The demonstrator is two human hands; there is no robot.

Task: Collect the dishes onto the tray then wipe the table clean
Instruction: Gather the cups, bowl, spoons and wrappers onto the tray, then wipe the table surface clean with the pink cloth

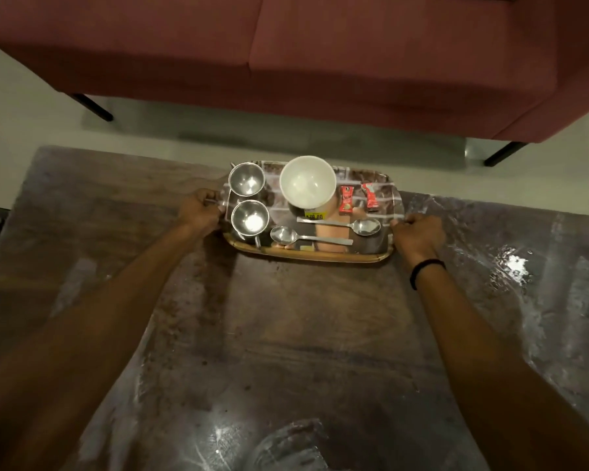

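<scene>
Head view looks down on a tray (315, 255) lying at the far middle of the worktop (286, 334), its long axis running left to right across the person's front. Both arms reach out to it evenly: the left hand (200, 211) has its fingers curled closed on the tray's left short edge, the right hand (419, 234) has its fingers closed on the right short edge, so the tray sits squarely between them and neither hand is nearer. On the tray stand two steel cups (249, 200) at the left, a white bowl (307, 185) at the back middle, two red sachets (357, 198) to the right, and two spoons (323, 232) lying flat along the near side. Collecting looks finished; the coming move is probably a level lift or slide, and tilting toward either end would send the spoons sliding. The worktop is dark brown under a glossy, wrinkled clear cover, with smears and crumbs showing, so wiping is not yet done. Beyond it are a pale floor (286, 130) and a red sofa (286, 45) on thin black legs.
</scene>
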